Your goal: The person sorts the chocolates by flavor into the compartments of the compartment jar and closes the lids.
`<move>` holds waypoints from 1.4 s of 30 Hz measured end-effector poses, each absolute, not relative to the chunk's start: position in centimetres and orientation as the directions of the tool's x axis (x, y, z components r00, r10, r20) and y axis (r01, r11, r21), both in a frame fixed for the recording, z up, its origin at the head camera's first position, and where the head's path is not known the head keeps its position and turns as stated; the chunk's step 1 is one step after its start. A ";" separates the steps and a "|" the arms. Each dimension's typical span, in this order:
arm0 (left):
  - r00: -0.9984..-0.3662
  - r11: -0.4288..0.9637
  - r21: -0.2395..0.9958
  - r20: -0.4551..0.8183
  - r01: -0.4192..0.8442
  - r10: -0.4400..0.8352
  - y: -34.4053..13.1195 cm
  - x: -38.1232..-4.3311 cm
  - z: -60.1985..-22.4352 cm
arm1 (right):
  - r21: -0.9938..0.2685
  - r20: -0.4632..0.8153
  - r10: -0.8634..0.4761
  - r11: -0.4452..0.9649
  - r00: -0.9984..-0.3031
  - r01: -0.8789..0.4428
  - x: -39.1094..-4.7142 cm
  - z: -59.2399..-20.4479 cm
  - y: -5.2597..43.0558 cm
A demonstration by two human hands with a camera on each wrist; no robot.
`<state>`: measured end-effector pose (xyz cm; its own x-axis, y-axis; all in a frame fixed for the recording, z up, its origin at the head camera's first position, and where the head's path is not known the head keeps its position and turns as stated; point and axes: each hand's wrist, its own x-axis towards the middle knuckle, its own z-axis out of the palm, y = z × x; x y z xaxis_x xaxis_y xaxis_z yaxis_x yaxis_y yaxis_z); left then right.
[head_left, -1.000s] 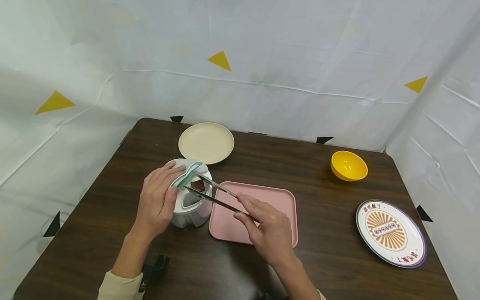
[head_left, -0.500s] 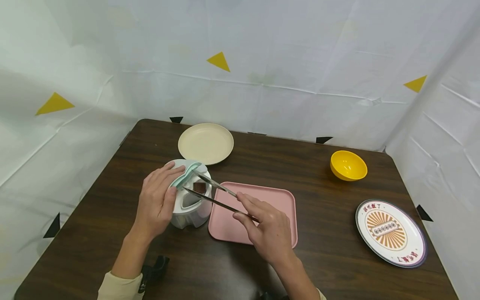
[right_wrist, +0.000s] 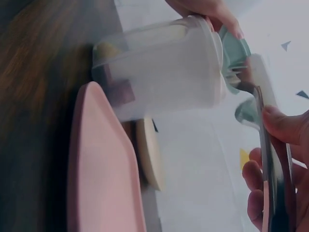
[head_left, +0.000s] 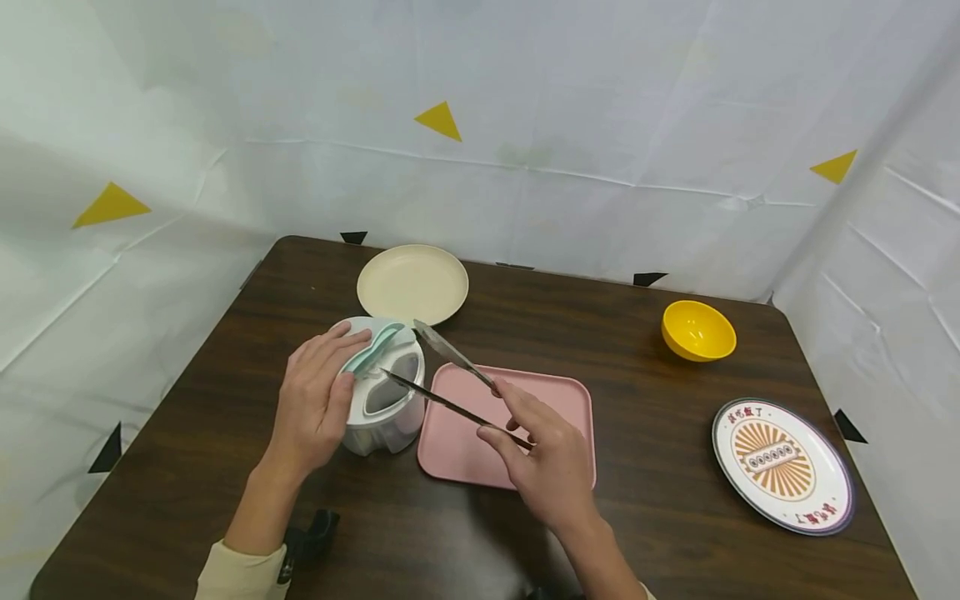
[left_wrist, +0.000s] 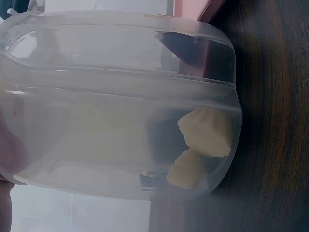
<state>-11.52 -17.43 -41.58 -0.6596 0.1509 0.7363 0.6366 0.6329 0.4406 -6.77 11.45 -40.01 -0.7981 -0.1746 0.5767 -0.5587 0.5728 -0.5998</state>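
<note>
In the head view my left hand (head_left: 311, 404) grips the top of a clear round storage container (head_left: 386, 433), its fingers over the white lid and its thumb beside a raised teal flap (head_left: 372, 348). My right hand (head_left: 551, 458) holds metal tongs (head_left: 457, 409), spread apart above the lid opening, with nothing between the tips. Through the wall, the left wrist view shows two pale ridged pieces (left_wrist: 207, 133) at the container's bottom. A dark reddish-brown piece (right_wrist: 121, 93) shows through the lower wall in the right wrist view. One tong end is forked (right_wrist: 239, 79).
A pink tray (head_left: 457, 454) lies right beside the container. Behind stands a cream plate (head_left: 412, 283). Farther right are a yellow bowl (head_left: 697, 333) and a printed white plate (head_left: 772, 462). White sheeting (head_left: 562, 100) hangs around the dark wooden table (head_left: 660, 500).
The brown piece between the tong tips has dropped out of them into the container's opening. The tongs have spread wider, one arm swinging up toward the cream plate. My left hand stays put.
</note>
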 end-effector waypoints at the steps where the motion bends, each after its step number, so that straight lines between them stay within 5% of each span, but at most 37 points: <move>1: -0.661 0.635 0.441 0.735 0.635 0.151 -17.4 -11.5 -41.6 | -0.622 0.557 -0.158 0.571 -0.816 -0.535 -6.7 -40.1 11.6; 17: -0.659 0.637 0.441 0.739 0.633 0.143 -17.4 -11.4 -41.6 | -0.759 0.219 0.134 0.645 -0.966 -0.083 -5.9 -43.3 17.5; 30: -0.656 0.633 0.440 0.741 0.637 0.145 -17.3 -11.5 -41.6 | -0.727 0.021 0.349 0.649 -0.937 0.226 -5.2 -45.9 22.4; 42: -0.660 0.638 0.442 0.737 0.631 0.142 -17.4 -11.5 -41.6 | -0.678 -0.035 0.376 0.671 -0.926 0.299 -4.9 -46.9 23.9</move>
